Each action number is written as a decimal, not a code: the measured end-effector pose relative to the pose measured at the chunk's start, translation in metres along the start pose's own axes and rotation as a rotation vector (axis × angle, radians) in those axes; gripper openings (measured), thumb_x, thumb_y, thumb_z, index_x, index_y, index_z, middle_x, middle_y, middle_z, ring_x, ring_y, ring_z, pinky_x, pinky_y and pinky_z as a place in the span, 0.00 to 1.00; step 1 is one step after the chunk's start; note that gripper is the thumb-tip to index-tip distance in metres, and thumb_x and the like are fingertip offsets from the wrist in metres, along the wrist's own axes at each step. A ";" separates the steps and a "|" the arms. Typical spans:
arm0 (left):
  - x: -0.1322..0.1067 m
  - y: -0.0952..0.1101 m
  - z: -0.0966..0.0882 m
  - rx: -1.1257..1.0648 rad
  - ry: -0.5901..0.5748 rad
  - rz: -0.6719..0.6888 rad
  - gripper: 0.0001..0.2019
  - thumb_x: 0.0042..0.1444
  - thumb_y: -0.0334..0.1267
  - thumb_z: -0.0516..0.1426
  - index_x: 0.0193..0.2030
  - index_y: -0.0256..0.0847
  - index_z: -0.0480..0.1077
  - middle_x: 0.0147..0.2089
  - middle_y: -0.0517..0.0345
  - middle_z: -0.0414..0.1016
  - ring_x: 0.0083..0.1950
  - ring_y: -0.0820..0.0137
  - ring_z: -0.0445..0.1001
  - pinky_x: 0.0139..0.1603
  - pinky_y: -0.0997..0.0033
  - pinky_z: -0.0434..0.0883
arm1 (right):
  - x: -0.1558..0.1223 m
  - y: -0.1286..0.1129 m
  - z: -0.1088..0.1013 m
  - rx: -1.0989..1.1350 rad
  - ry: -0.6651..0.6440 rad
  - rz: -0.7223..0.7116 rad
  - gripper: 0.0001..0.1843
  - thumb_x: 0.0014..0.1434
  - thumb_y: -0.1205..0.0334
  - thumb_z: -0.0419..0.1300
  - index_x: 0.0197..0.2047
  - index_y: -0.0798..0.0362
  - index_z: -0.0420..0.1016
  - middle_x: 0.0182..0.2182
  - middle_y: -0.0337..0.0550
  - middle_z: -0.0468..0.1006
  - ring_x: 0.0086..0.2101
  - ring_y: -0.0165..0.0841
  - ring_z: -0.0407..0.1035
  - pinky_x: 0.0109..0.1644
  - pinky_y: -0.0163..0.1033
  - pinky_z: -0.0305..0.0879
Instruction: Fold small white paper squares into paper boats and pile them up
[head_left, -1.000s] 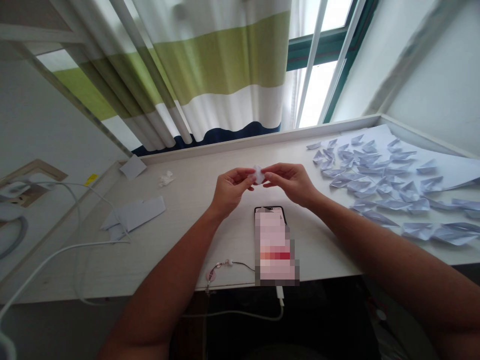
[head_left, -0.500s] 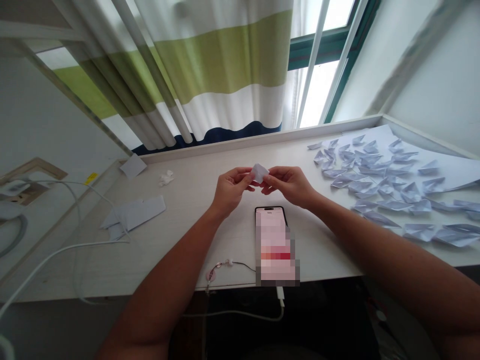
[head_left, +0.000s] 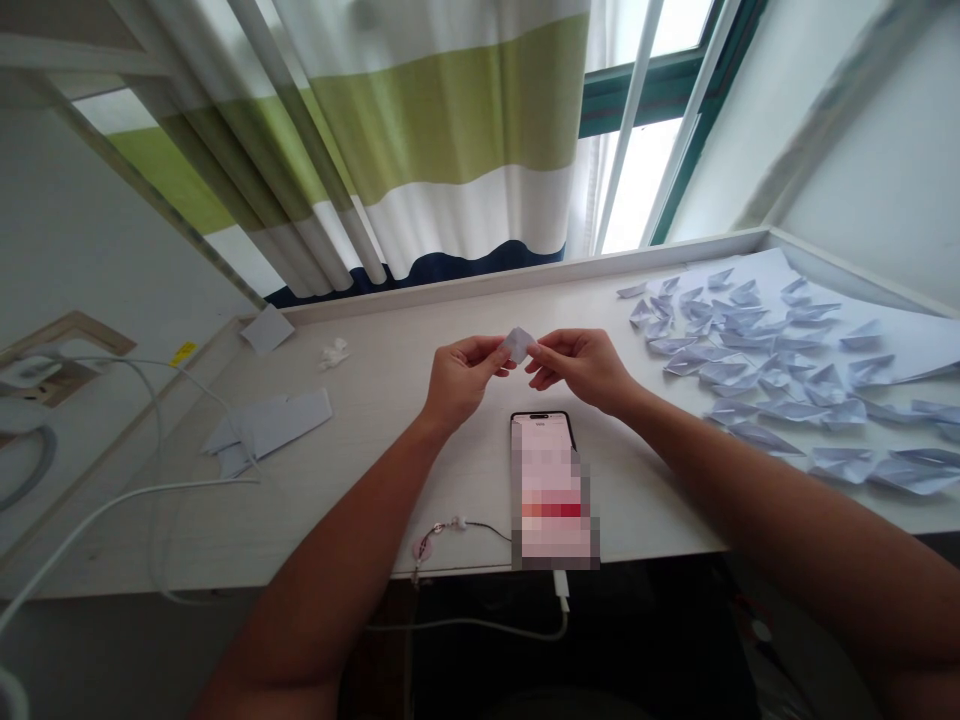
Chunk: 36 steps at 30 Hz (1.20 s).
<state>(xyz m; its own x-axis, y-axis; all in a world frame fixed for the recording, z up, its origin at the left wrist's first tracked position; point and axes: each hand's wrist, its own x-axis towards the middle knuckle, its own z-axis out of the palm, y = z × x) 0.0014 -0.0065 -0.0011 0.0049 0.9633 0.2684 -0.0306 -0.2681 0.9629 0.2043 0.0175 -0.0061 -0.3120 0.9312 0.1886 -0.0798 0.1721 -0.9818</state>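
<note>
Your left hand pinches a small folded paper, while your right hand presses its fingertips against it from 3 o'clock.

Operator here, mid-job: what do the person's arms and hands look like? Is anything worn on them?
The left hand and right hand are bare, with no gloves, and no ring, watch or bracelet shows. The left forearm and right forearm are uncovered as far as the view reaches, with no sleeves or visible markings.
</note>
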 end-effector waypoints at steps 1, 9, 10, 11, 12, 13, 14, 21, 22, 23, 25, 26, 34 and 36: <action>0.000 0.000 0.000 0.004 0.000 -0.005 0.18 0.54 0.50 0.76 0.45 0.39 0.87 0.38 0.50 0.88 0.38 0.63 0.86 0.45 0.58 0.84 | 0.000 0.000 0.001 -0.002 0.001 -0.017 0.32 0.51 0.32 0.80 0.38 0.55 0.86 0.31 0.49 0.88 0.26 0.37 0.83 0.33 0.45 0.86; 0.000 -0.007 0.000 0.000 -0.060 -0.044 0.19 0.54 0.52 0.76 0.41 0.38 0.86 0.36 0.50 0.88 0.36 0.64 0.86 0.43 0.60 0.84 | 0.000 0.001 0.001 -0.071 -0.025 -0.135 0.30 0.55 0.32 0.77 0.40 0.53 0.87 0.32 0.45 0.88 0.29 0.36 0.83 0.34 0.43 0.85; 0.001 -0.007 0.000 0.003 -0.070 -0.057 0.19 0.54 0.53 0.76 0.41 0.38 0.85 0.35 0.50 0.87 0.35 0.64 0.86 0.41 0.61 0.83 | 0.001 0.003 0.000 -0.074 -0.037 -0.130 0.30 0.56 0.32 0.77 0.41 0.53 0.86 0.30 0.45 0.87 0.28 0.35 0.82 0.34 0.43 0.84; 0.001 -0.008 0.000 0.006 -0.079 -0.070 0.20 0.54 0.54 0.75 0.41 0.39 0.85 0.34 0.50 0.87 0.34 0.64 0.85 0.40 0.62 0.83 | 0.001 0.004 -0.001 -0.073 -0.050 -0.118 0.31 0.56 0.31 0.76 0.41 0.53 0.86 0.29 0.44 0.87 0.27 0.35 0.82 0.33 0.42 0.84; 0.001 -0.008 -0.001 0.008 -0.087 -0.081 0.21 0.54 0.56 0.75 0.41 0.39 0.84 0.33 0.51 0.86 0.33 0.64 0.85 0.38 0.62 0.83 | 0.002 0.005 -0.002 -0.069 -0.065 -0.100 0.31 0.56 0.31 0.76 0.42 0.54 0.86 0.27 0.44 0.86 0.27 0.35 0.82 0.33 0.42 0.83; 0.002 -0.009 -0.001 0.007 -0.092 -0.090 0.22 0.53 0.57 0.75 0.41 0.39 0.84 0.32 0.51 0.86 0.33 0.64 0.85 0.37 0.62 0.83 | 0.002 0.006 -0.003 -0.060 -0.079 -0.083 0.32 0.56 0.31 0.76 0.42 0.54 0.86 0.26 0.43 0.85 0.26 0.35 0.82 0.33 0.42 0.83; 0.002 -0.009 -0.002 0.003 -0.095 -0.095 0.23 0.53 0.57 0.76 0.41 0.39 0.83 0.31 0.51 0.85 0.32 0.64 0.85 0.37 0.62 0.83 | 0.002 0.007 -0.003 -0.050 -0.091 -0.071 0.32 0.56 0.31 0.76 0.43 0.54 0.86 0.26 0.43 0.85 0.26 0.36 0.82 0.33 0.43 0.84; 0.001 -0.007 -0.002 0.028 -0.110 -0.062 0.22 0.54 0.56 0.75 0.42 0.39 0.84 0.33 0.51 0.86 0.34 0.63 0.85 0.37 0.62 0.82 | 0.001 0.007 -0.004 -0.038 -0.114 -0.059 0.30 0.57 0.32 0.76 0.42 0.53 0.88 0.27 0.43 0.85 0.27 0.35 0.81 0.35 0.43 0.84; 0.001 -0.006 -0.002 0.035 -0.111 -0.054 0.21 0.56 0.56 0.74 0.42 0.39 0.84 0.34 0.51 0.86 0.34 0.63 0.85 0.36 0.63 0.82 | 0.001 0.006 -0.004 -0.048 -0.116 -0.064 0.30 0.58 0.32 0.75 0.41 0.53 0.88 0.28 0.43 0.85 0.27 0.34 0.81 0.34 0.42 0.84; 0.000 -0.005 -0.002 0.041 -0.110 -0.046 0.21 0.57 0.56 0.73 0.43 0.39 0.85 0.35 0.50 0.86 0.35 0.63 0.86 0.36 0.64 0.82 | 0.001 0.006 -0.003 -0.059 -0.115 -0.074 0.30 0.60 0.31 0.74 0.41 0.53 0.89 0.28 0.43 0.85 0.27 0.34 0.81 0.33 0.42 0.83; 0.000 -0.004 -0.002 0.053 -0.101 -0.027 0.20 0.59 0.56 0.72 0.43 0.39 0.85 0.37 0.50 0.87 0.37 0.63 0.86 0.35 0.66 0.81 | 0.001 0.004 -0.002 -0.080 -0.098 -0.106 0.29 0.62 0.31 0.72 0.40 0.52 0.89 0.30 0.44 0.85 0.29 0.34 0.80 0.32 0.40 0.83; 0.000 -0.003 -0.001 0.063 -0.097 -0.019 0.19 0.59 0.56 0.72 0.43 0.39 0.85 0.38 0.49 0.87 0.37 0.63 0.86 0.34 0.66 0.81 | 0.001 0.004 -0.002 -0.089 -0.081 -0.125 0.29 0.62 0.31 0.72 0.40 0.51 0.89 0.31 0.44 0.85 0.30 0.34 0.80 0.31 0.40 0.82; -0.003 -0.002 0.001 0.103 -0.133 -0.023 0.20 0.59 0.56 0.71 0.44 0.39 0.86 0.39 0.48 0.88 0.39 0.60 0.87 0.34 0.66 0.82 | 0.001 0.004 0.000 -0.082 -0.022 -0.178 0.27 0.58 0.32 0.75 0.39 0.50 0.90 0.37 0.46 0.85 0.34 0.36 0.80 0.31 0.42 0.85; -0.003 -0.001 0.002 0.088 -0.145 -0.021 0.22 0.60 0.58 0.71 0.43 0.39 0.85 0.39 0.48 0.88 0.40 0.59 0.87 0.33 0.66 0.82 | 0.000 0.005 0.001 -0.064 -0.017 -0.167 0.27 0.58 0.32 0.75 0.38 0.50 0.90 0.35 0.45 0.85 0.34 0.36 0.80 0.32 0.42 0.86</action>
<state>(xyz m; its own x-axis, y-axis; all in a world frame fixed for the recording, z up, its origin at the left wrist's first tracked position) 0.0031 -0.0094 -0.0034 0.1490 0.9584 0.2435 0.0588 -0.2544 0.9653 0.2032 0.0185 -0.0107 -0.3154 0.8825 0.3488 -0.0717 0.3443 -0.9361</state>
